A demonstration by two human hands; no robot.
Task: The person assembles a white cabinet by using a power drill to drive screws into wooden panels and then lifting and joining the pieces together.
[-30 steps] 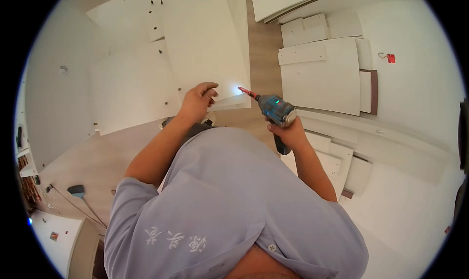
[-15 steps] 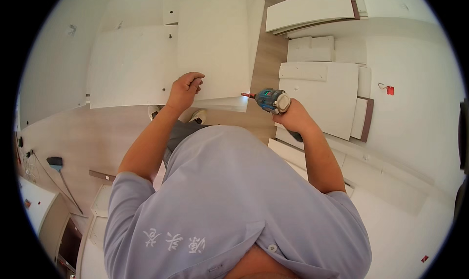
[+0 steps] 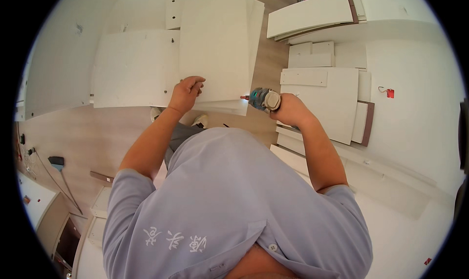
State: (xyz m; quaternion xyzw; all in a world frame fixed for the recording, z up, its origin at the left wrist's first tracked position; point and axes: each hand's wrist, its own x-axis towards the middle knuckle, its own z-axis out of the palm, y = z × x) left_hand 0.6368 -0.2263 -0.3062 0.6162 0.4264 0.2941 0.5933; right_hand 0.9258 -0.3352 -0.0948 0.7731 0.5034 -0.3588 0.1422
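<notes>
My right hand point(image 3: 293, 111) is wrapped around the grip of a blue and grey cordless drill driver point(image 3: 265, 99). Its reddish bit points left at the near right corner of a white panel point(image 3: 215, 44), with a bright light at the tip. Whether the bit touches the panel I cannot tell. Over the panel's near left part is my left hand point(image 3: 185, 94), its fingers bent and drawn together; anything small between them is hidden. Beneath that panel lies another white panel point(image 3: 134, 66) with dark fittings along its right side.
Stacked white boards point(image 3: 322, 103) lie at the right, with more boards point(image 3: 310, 17) beyond them. A tall white panel point(image 3: 61, 69) is at the far left. On the wooden floor point(image 3: 83, 137) a broom point(image 3: 57, 162) lies at lower left. My shoes show below the panels.
My right hand has brought the driver slightly left and down, and the tool is turned more end-on to me. The left hand stays nearly in place. The view has shifted a little.
</notes>
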